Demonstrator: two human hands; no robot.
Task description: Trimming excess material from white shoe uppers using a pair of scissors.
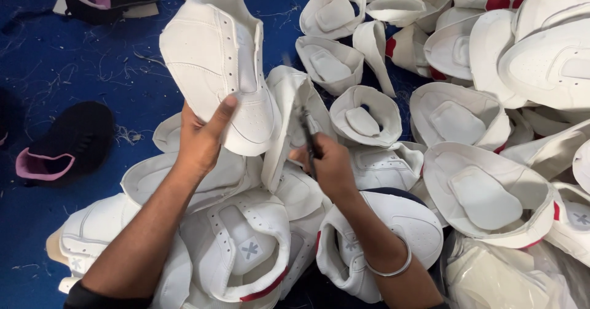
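1. my left hand (200,140) grips a white shoe upper (215,63) from beneath, thumb pressed on its toe panel; the fingers are hidden behind it.
2. just right of that upper, my right hand (329,164) is clenched around a thin dark tool (305,131); motion blur hides its tip, so i cannot tell what kind it is.
3. a metal bangle (387,266) circles the wrist below the right hand.
4. below and right of the held upper lies a heap of white uppers (467,180), many overlapping, some cut by the frame edge.
5. left of it, on the blue floor (37,223), sits a black and pink upper (64,143).
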